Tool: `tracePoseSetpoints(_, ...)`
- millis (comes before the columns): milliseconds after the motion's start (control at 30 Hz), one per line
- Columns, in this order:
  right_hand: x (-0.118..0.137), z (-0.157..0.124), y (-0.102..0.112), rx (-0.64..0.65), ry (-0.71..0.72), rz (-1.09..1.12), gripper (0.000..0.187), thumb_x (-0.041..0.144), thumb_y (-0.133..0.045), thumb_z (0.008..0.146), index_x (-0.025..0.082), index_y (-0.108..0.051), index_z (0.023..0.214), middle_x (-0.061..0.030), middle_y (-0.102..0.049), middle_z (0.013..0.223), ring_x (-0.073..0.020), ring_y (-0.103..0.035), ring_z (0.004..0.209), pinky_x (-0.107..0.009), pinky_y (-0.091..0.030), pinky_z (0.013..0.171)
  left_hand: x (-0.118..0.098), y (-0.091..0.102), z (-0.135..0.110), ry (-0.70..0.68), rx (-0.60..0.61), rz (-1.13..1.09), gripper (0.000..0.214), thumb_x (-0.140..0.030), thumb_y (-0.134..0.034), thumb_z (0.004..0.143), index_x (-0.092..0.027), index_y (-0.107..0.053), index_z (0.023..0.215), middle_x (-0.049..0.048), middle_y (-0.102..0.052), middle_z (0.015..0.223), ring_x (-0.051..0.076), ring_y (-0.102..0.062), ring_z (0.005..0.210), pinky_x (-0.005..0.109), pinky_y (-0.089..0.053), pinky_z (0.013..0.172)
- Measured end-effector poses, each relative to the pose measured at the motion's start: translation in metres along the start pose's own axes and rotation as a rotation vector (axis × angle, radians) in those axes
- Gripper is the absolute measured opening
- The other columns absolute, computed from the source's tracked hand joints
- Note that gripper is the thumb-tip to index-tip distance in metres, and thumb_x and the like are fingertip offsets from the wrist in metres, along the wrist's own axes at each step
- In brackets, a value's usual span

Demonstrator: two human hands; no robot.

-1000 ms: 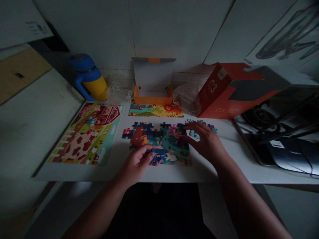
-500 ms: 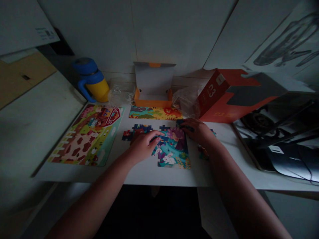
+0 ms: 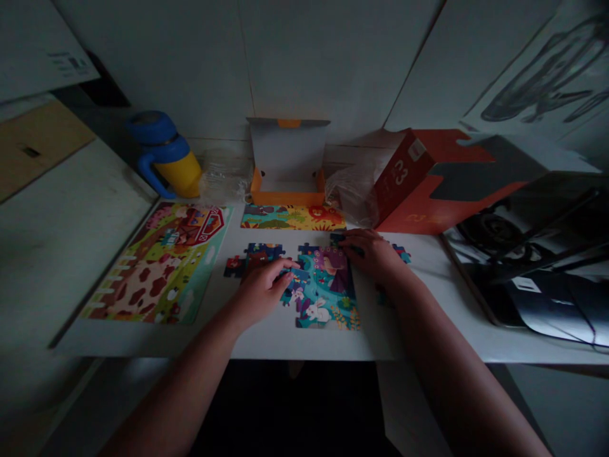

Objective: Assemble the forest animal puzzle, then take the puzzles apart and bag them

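Observation:
A partly joined jigsaw puzzle (image 3: 328,285) with white rabbits and a purple animal lies in front of me. My left hand (image 3: 261,285) is over its left side, thumb and forefinger closed on a small blue puzzle piece (image 3: 299,273). Beneath and beyond that hand lie joined dark-blue pieces (image 3: 259,249) with a brown animal, partly covered. My right hand (image 3: 373,256) rests by the puzzle's upper right edge, fingers stretched left and thumb apart. Its fingertips touch or nearly touch a dark piece (image 3: 337,239). Other loose pieces (image 3: 400,252) show to its right, partly hidden.
A finished farm puzzle (image 3: 157,270) lies at left, and a jungle-animal puzzle strip (image 3: 290,217) at the back. Behind are an open orange box (image 3: 288,195), clear plastic wrapping (image 3: 226,181), and a blue-yellow mug (image 3: 166,155). A red box (image 3: 413,190) and black device (image 3: 556,292) stand right.
My left hand has drawn slightly left and toward me, and the blue piece in its fingers now shows more clearly. The right hand stays nearly in place. The view has shifted a little.

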State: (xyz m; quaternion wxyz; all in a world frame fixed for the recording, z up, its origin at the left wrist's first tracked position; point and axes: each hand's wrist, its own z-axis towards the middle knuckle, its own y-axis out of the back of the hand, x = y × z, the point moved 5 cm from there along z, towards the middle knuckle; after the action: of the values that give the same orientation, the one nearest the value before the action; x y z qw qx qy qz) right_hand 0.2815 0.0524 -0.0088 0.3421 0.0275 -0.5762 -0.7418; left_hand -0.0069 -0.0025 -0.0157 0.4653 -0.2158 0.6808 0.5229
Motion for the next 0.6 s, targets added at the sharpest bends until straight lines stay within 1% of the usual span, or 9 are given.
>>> tracePoseSetpoints(133, -0.001, 0.002, 0.001, 0.012, -0.051, -0.054, 0.025, 0.023, -0.06, 0.099, 0.022, -0.081, 0.112, -0.0129, -0.075, 0.131, -0.0306, -0.069, 0.119, -0.051, -0.055, 0.105, 0.004, -0.002, -0.003, 0.035, -0.011, -0.056, 0.032, -0.042, -0.053, 0.106, -0.028, -0.069, 0.13, 0.0059, -0.076, 0.121, 0.023, -0.071, 0.105, 0.034, -0.054, 0.09)
tracePoseSetpoints(233, 0.002, 0.001, 0.002, 0.04, -0.033, -0.112, 0.025, 0.024, -0.06, 0.099, 0.021, -0.081, 0.113, -0.012, -0.074, 0.133, -0.0305, -0.069, 0.12, -0.05, -0.054, 0.106, 0.009, 0.0, -0.004, 0.068, -0.053, -0.235, 0.034, -0.047, -0.057, 0.104, -0.027, -0.069, 0.128, 0.0061, -0.075, 0.119, 0.021, -0.071, 0.101, 0.031, -0.055, 0.085)
tracePoseSetpoints(333, 0.006, -0.001, 0.004, 0.049, -0.003, -0.16, 0.026, 0.023, -0.059, 0.099, 0.022, -0.082, 0.112, -0.0115, -0.075, 0.133, -0.0305, -0.069, 0.119, -0.05, -0.054, 0.108, 0.012, 0.004, -0.004, 0.105, -0.111, -0.412, 0.036, -0.05, -0.062, 0.1, -0.026, -0.07, 0.126, 0.0059, -0.075, 0.115, 0.022, -0.07, 0.102, 0.029, -0.055, 0.083)
tracePoseSetpoints(400, 0.008, -0.002, 0.005, 0.06, 0.007, -0.164, 0.027, 0.021, -0.059, 0.098, 0.022, -0.082, 0.113, -0.0111, -0.075, 0.133, -0.0306, -0.07, 0.12, -0.05, -0.054, 0.108, 0.012, 0.009, -0.003, 0.122, -0.159, -0.448, 0.036, -0.049, -0.066, 0.098, -0.026, -0.072, 0.123, 0.005, -0.075, 0.107, 0.022, -0.069, 0.103, 0.029, -0.055, 0.083)
tracePoseSetpoints(500, 0.012, -0.001, 0.005, 0.085, 0.009, -0.162, 0.031, 0.016, -0.058, 0.095, 0.022, -0.081, 0.116, -0.011, -0.074, 0.136, -0.0308, -0.069, 0.122, -0.05, -0.054, 0.109, 0.011, 0.012, -0.003, 0.159, -0.193, -0.458, 0.035, -0.05, -0.07, 0.095, -0.026, -0.074, 0.121, 0.0031, -0.074, 0.094, 0.022, -0.069, 0.095, 0.028, -0.054, 0.079)
tracePoseSetpoints(533, 0.013, -0.001, 0.005, 0.093, 0.006, -0.168, 0.032, 0.014, -0.058, 0.095, 0.022, -0.081, 0.117, -0.011, -0.073, 0.136, -0.0307, -0.068, 0.122, -0.05, -0.053, 0.109, 0.011, 0.012, -0.003, 0.164, -0.191, -0.465, 0.036, -0.05, -0.07, 0.095, -0.026, -0.074, 0.121, 0.0028, -0.073, 0.093, 0.021, -0.068, 0.093, 0.028, -0.054, 0.077)
tracePoseSetpoints(600, 0.015, 0.0, 0.004, 0.113, -0.002, -0.187, 0.034, 0.013, -0.057, 0.095, 0.021, -0.08, 0.118, -0.0112, -0.072, 0.138, -0.0303, -0.068, 0.123, -0.049, -0.052, 0.111, 0.012, 0.011, -0.002, 0.155, -0.183, -0.486, 0.037, -0.05, -0.07, 0.095, -0.026, -0.074, 0.123, 0.0033, -0.074, 0.097, 0.021, -0.068, 0.092, 0.028, -0.054, 0.078)
